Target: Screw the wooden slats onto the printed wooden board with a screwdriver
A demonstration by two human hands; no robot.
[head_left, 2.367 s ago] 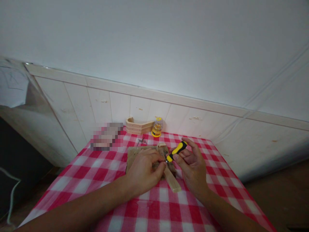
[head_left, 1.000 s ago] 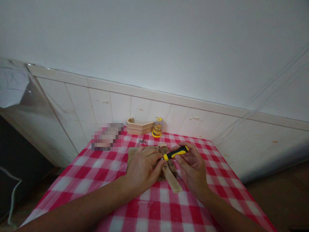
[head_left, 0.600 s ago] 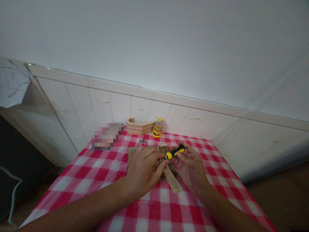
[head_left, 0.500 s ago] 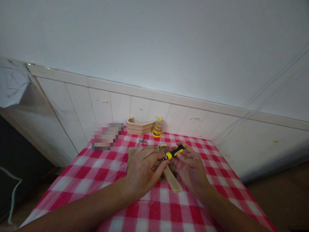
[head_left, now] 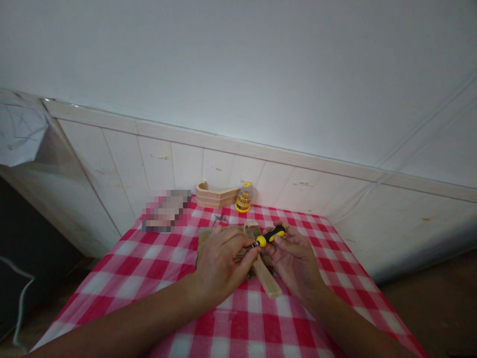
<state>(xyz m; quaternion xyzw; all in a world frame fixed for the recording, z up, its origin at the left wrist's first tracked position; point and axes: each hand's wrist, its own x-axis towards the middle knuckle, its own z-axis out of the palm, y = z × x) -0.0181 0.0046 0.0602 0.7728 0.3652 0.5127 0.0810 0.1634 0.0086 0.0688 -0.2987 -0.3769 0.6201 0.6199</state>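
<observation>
A yellow and black screwdriver [head_left: 275, 233] lies slantwise between my hands, its tip end to the left. My right hand [head_left: 296, 256] has its fingers closed round the handle. At the metal shaft, my left hand [head_left: 225, 256] pinches with thumb and fingers; the very tip is hidden behind them. Under the hands a pale wooden piece with a hooked far end [head_left: 267, 279] rests on a brown board [head_left: 203, 243], much of which my left hand covers.
Against the panelled wall stand stacked curved wooden pieces [head_left: 216, 198] and a clear, yellow-based bit case [head_left: 244, 198]. Several small screws or nails [head_left: 220, 219] lie behind the board. A blurred-out flat object [head_left: 166, 211] sits at left on the checked tablecloth [head_left: 238, 323].
Almost nothing differs. The screwdriver and both hands keep nearly the same place, with only a tiny shift of the view.
</observation>
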